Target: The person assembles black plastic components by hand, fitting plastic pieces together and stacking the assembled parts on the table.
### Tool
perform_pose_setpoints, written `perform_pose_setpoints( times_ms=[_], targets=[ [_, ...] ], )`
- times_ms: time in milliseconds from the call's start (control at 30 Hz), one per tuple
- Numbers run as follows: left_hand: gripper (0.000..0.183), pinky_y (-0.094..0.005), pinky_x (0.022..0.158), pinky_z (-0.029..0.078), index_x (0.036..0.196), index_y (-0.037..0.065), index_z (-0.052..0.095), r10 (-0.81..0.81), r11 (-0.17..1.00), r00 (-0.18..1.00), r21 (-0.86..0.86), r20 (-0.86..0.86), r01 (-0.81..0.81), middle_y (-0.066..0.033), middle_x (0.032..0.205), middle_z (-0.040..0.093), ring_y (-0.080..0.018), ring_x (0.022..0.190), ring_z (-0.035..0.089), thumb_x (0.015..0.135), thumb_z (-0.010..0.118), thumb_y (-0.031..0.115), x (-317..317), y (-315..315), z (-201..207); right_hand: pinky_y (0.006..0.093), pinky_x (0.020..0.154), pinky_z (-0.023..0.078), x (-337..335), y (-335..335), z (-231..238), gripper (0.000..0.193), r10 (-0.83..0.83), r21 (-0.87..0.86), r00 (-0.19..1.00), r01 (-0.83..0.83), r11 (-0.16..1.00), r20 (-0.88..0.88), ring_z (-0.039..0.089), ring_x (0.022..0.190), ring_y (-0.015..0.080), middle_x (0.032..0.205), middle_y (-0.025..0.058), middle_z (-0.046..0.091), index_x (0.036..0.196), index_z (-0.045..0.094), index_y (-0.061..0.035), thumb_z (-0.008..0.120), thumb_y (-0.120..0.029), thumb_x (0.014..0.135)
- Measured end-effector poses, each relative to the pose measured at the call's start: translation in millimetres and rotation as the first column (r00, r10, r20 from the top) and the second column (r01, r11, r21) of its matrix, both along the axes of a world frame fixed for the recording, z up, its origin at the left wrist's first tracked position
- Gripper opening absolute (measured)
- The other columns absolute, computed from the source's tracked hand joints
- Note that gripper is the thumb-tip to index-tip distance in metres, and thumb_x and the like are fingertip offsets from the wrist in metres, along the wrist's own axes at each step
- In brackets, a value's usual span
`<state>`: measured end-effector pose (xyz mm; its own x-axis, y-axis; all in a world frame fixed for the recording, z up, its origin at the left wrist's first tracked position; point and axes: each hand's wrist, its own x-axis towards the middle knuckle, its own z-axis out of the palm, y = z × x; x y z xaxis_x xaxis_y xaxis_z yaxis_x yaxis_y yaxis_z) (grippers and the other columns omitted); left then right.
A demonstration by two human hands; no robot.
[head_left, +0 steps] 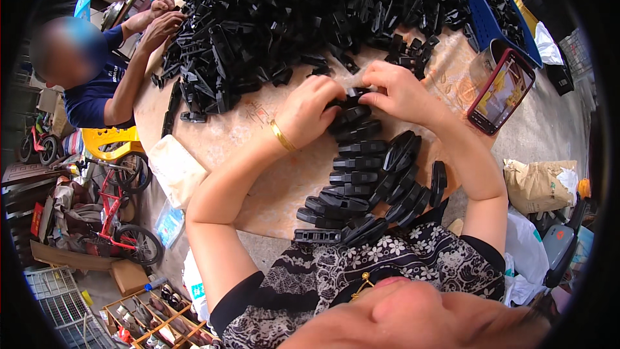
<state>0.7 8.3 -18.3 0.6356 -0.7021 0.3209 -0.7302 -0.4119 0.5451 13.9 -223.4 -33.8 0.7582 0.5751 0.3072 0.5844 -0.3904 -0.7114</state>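
Note:
Both my hands meet over the round table (258,203), at the near edge of a big heap of black plastic parts (284,16). My left hand (309,111), with a gold bangle at the wrist, is closed with fingertips on a small black plastic part (354,92). My right hand (399,92) pinches the same part from the other side between thumb and fingers. Its exact shape is mostly hidden by my fingers. Just below my hands, a row of similar long black pieces (354,178) curves toward me, with a second row lying beside it on the right.
A phone (501,94) leans against a round container at the table's right. Behind it stands a blue crate (494,16) of black parts. A pale cloth (175,171) hangs at the left edge. Across the left side, another person (97,87) handles parts. A red bicycle (110,210) stands on the floor.

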Motion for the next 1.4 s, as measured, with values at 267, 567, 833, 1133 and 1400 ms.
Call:
perform_pose_setpoints(
  times_ms=[267,567,833,1133,1400],
  targets=[
    [0.020,-0.0389,0.075,0.047,0.083,0.003,0.067,0.363,0.927,0.928,0.129,-0.084,-0.352,-0.0099,0.083,0.061,-0.0306,0.085,0.057,0.069,0.076,0.014,-6,4,5,0.0388,0.071,0.047,-12,5,18,0.018,0.030,-0.225,0.919,0.065,0.972,0.393,0.057,0.083,0.0314,0.087,0.0113,0.057,0.087,0.059,-0.0024,0.069,-0.010,0.074],
    [0.021,-0.0349,0.064,0.048,0.081,0.002,0.065,0.254,0.967,0.964,-0.029,0.080,-0.252,-0.0097,0.077,0.058,-0.0263,0.073,0.057,0.066,0.078,0.010,-4,-4,-13,0.0396,0.067,0.047,-3,13,1,0.017,0.079,-0.137,0.931,-0.031,0.990,0.356,0.059,0.081,0.0290,0.083,0.0095,0.057,0.083,0.061,-0.0053,0.071,-0.015,0.073],
    [0.022,-0.0384,0.083,0.044,0.090,0.006,0.065,0.152,0.985,0.984,0.066,0.092,-0.159,-0.0088,0.092,0.060,-0.0291,0.095,0.053,0.071,0.072,0.015,18,-6,8,0.0381,0.073,0.048,12,17,-6,0.020,-0.091,-0.019,0.943,0.102,0.995,0.321,0.057,0.083,0.0280,0.091,0.0078,0.062,0.091,0.065,-0.0046,0.069,-0.019,0.077],
    [0.032,-0.0371,0.087,0.043,0.099,0.008,0.062,0.277,0.875,0.794,0.199,0.541,-0.441,-0.0033,0.104,0.064,-0.0271,0.106,0.052,0.069,0.063,-0.002,41,15,-4,0.0342,0.080,0.049,12,16,-9,0.025,-0.177,-0.107,0.920,0.227,0.968,0.351,0.059,0.089,0.0277,0.094,0.0107,0.065,0.099,0.066,-0.0036,0.069,-0.007,0.074],
    [0.029,-0.0362,0.078,0.046,0.094,0.009,0.060,0.300,0.915,0.791,0.075,0.533,-0.397,-0.0042,0.096,0.061,-0.0260,0.092,0.055,0.067,0.065,-0.002,35,15,2,0.0353,0.081,0.049,9,12,-1,0.029,-0.099,0.145,0.991,0.111,0.983,-0.084,0.060,0.089,0.0301,0.095,0.0111,0.064,0.101,0.064,-0.0051,0.068,-0.009,0.072]
  ],
)
